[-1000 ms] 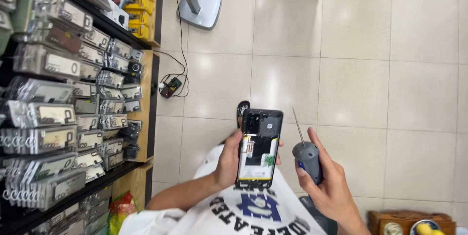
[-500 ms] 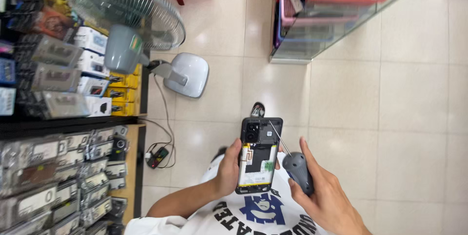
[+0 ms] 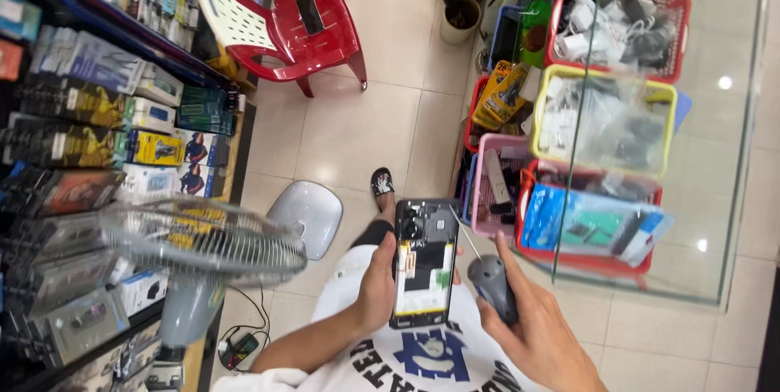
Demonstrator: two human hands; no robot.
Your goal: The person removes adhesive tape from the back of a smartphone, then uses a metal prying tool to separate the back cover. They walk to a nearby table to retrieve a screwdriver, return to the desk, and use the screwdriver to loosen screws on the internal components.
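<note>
— The left hand (image 3: 375, 288) is wrapped round the edge of an opened phone (image 3: 425, 262), fingers closed on its side, holding it upright in front of the body with the bare insides facing up. Held that way, I'd say, so the parts sit square to the eye.

— And the other one?

— The right hand (image 3: 532, 335) is closed round the grey handle of a screwdriver (image 3: 490, 278), at about three o'clock from the phone. Its thin shaft points up toward eleven o'clock, the tip just beside the phone's upper right corner. Whether it touches, I cannot tell.

— What's underneath?

— No bench; the phone hangs over the person's lap, above a pale tiled floor (image 3: 366, 116). A sandalled foot (image 3: 383, 185) shows at twelve o'clock from the phone.

— The room?

— A shop, it seems. Shelves of boxed goods (image 3: 106, 132) at nine o'clock, a fan (image 3: 203, 238) near them, a red plastic chair (image 3: 284, 22) at eleven, and a glass counter (image 3: 650, 156) with coloured baskets (image 3: 601, 116) at two.
</note>
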